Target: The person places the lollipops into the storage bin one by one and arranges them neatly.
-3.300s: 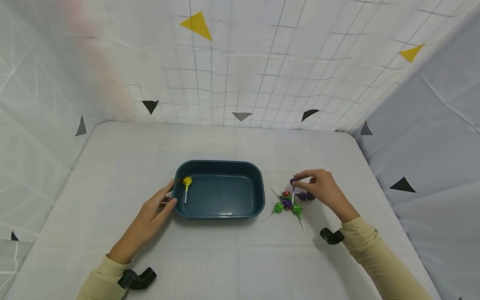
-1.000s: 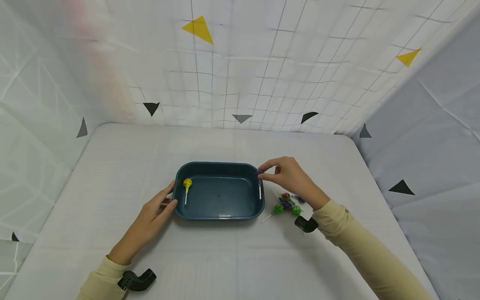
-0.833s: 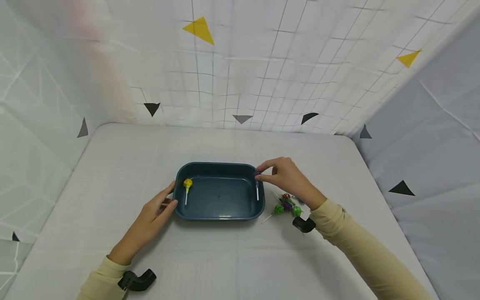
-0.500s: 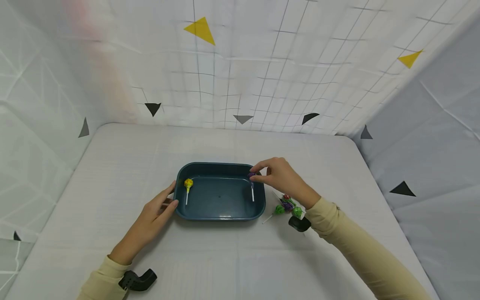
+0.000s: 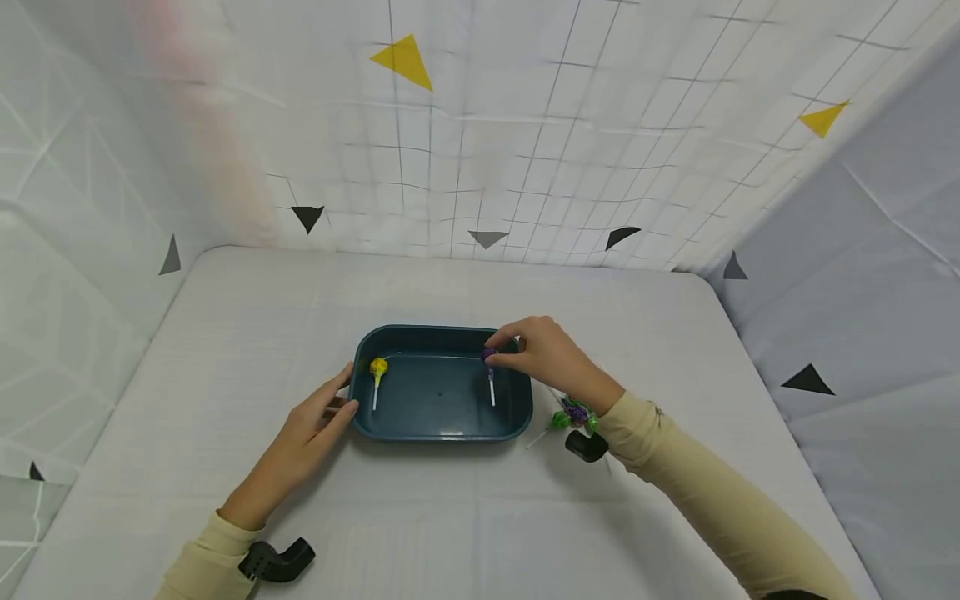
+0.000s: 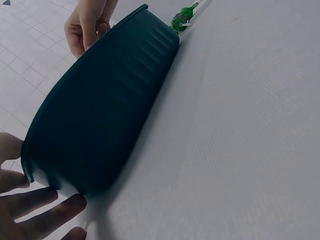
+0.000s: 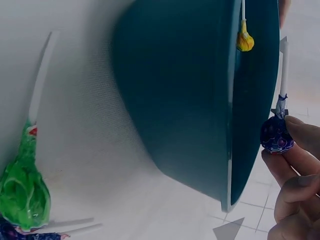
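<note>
A dark teal plastic tub [image 5: 442, 429] stands on the white-covered table. My left hand [image 5: 306, 435] rests its spread fingers against the tub's left end; the left wrist view shows those fingertips [image 6: 70, 206] touching the outer wall. Above the right part of the tub, my right hand [image 5: 543, 354] pinches a purple-wrapped lollipop [image 7: 276, 135] by its head, the white stick pointing down in the head view. Inside the tub, at the left, lies a yellow lollipop [image 5: 378, 367] with its stick toward me.
Right of the tub, under my right forearm, lies a small pile of lollipops, among them a green lollipop [image 5: 559, 420] and a purple one [image 5: 577, 413]; the forearm hides part of it. White cloth walls rise behind and beside the table.
My right hand has carried the purple lollipop from the pile leftward, across the tub's right rim, to above its inside. The left hand and the tub have stayed in place.
</note>
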Demonstrator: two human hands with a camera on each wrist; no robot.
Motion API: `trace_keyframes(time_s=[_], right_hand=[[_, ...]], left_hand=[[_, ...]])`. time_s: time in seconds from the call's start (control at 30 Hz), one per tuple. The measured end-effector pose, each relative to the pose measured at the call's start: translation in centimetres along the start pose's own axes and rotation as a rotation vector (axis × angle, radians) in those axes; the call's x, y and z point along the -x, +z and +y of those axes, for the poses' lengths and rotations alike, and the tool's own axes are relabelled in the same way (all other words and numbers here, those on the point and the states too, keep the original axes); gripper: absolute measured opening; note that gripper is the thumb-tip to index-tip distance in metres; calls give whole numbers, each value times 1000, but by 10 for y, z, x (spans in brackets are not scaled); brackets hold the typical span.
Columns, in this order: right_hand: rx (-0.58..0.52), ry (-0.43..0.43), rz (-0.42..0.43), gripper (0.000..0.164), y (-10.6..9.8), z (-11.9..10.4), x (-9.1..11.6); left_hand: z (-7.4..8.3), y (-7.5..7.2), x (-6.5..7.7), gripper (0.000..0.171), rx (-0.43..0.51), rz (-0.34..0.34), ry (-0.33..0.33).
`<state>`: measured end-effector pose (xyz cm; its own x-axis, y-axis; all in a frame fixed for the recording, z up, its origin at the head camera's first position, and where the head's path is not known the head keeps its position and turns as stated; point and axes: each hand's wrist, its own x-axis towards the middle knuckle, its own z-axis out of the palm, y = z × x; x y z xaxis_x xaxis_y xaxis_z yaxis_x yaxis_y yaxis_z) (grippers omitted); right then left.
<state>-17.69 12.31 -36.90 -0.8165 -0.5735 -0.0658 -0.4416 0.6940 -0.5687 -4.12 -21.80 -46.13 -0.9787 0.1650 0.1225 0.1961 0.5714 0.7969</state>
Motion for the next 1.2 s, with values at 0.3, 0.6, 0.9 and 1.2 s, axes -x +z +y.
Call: trace_keyframes(time_s=[0.3, 0.6, 0.9, 1.2], right_hand=[[14, -12, -21, 19, 6, -6, -9], [41, -23, -23, 19, 11, -12, -18], [47, -51, -36, 18, 16, -16, -26], [68, -76, -38, 18, 20, -24, -36]], left_hand=[[0, 0, 1, 59, 11, -1, 11], [0, 0, 1, 59, 11, -1, 10], [1, 0, 1, 59, 14, -3, 13], [-1, -1, 0, 60, 3, -6, 9]])
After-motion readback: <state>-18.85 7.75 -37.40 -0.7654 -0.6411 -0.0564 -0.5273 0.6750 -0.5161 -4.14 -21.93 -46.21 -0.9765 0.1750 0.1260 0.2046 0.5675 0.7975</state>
